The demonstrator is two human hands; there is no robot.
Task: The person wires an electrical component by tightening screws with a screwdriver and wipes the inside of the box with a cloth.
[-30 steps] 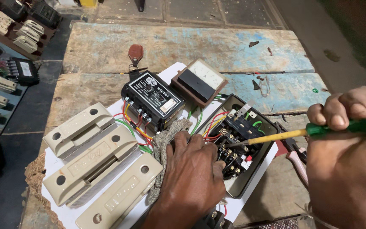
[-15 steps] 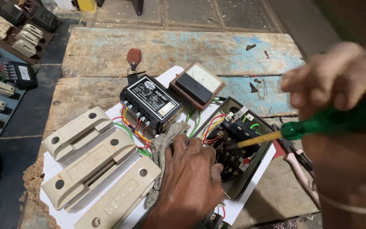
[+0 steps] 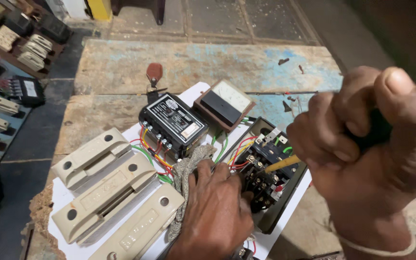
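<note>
The right hand (image 3: 376, 159), large at the right of the frame, is clenched around a screwdriver (image 3: 285, 162); the handle is mostly hidden in the fist, and the yellow shaft is pointed left into the open black switch box (image 3: 270, 178) at centre-right. The left hand (image 3: 217, 212), at bottom centre, is pressed flat on the box's terminals, fingers together, over a grey rag (image 3: 186, 175). Three cream fuse carriers (image 3: 107, 192) are seen lower left, a black relay unit (image 3: 172, 123) and a brown-framed meter (image 3: 225, 103) above, all on a white board (image 3: 61, 197).
</note>
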